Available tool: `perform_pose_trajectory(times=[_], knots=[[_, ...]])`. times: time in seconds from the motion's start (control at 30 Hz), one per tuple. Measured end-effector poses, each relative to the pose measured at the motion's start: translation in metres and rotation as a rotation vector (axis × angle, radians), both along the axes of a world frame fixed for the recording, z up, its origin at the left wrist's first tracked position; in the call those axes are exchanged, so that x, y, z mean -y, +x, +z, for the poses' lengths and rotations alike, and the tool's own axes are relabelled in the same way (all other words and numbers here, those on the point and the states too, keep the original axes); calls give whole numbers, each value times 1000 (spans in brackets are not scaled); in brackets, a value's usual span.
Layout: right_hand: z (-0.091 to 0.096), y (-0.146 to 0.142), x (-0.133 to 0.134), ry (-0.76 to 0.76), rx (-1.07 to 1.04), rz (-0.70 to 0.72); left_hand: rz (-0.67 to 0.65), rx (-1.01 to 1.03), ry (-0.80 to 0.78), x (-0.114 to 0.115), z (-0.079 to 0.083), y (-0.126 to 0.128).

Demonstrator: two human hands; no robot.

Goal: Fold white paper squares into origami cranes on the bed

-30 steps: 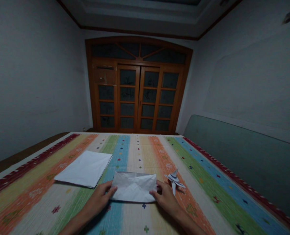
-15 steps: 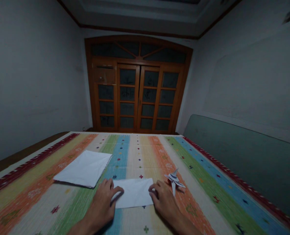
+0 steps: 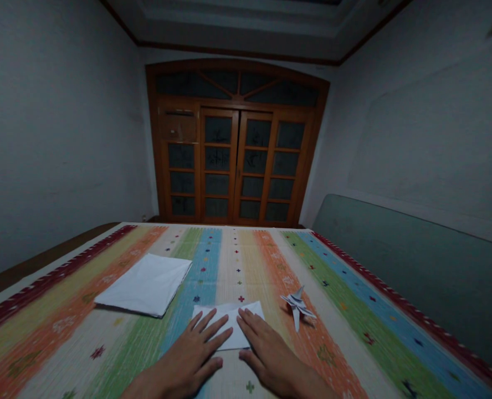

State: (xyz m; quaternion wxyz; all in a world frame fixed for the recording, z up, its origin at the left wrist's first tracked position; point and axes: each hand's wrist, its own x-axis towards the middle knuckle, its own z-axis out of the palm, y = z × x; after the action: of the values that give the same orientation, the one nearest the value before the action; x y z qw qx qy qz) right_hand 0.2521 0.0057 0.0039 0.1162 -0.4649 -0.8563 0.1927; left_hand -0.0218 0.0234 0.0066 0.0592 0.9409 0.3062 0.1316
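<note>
A folded sheet of white paper (image 3: 231, 336) lies on the striped tablecloth in front of me. My left hand (image 3: 198, 349) rests flat on its left part with the fingers spread. On the right part lies my right hand (image 3: 262, 343), fingers stretched out and the thumb apart. Both hands cover much of the sheet, so its side edges are partly hidden. Just right of my right hand stands a folded paper figure (image 3: 297, 306) with pointed arms, perhaps an origami crane.
To the left lies a stack of white square paper (image 3: 146, 285). A striped, patterned tablecloth (image 3: 346, 332) covers the table. A pale green panel (image 3: 395, 244) runs along the right side, and wooden glazed doors (image 3: 235, 160) stand beyond the far edge.
Both hands have let go of the paper's side edges and moved inward. Their fingers have straightened from a pinch and now lie flat on the sheet.
</note>
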Motion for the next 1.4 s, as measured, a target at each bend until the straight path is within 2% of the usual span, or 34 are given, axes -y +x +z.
perform_pose_trajectory(times=[0.23,0.43,0.63,0.8,1.03,1.17,1.3,1.4], knots=[[0,6,-9,-7,41,-100,117,-17,-40,-19,-4,-21],[0,12,-13,-37,34,-102,130,-14,-86,-25,-6,-35],[1,12,-11,-45,28,-129,140,61,7,-25,-10,-40],[4,12,-8,-27,31,-132,107,31,66,-22,-1,-37],[6,6,2,228,-44,27,116,40,125,-15,8,-28],[7,2,10,259,-94,98,100,82,98,-9,16,-22],[8,1,13,240,-119,106,91,133,54,-6,24,-19],[11,1,13,196,-125,95,87,221,35,-7,23,-19]])
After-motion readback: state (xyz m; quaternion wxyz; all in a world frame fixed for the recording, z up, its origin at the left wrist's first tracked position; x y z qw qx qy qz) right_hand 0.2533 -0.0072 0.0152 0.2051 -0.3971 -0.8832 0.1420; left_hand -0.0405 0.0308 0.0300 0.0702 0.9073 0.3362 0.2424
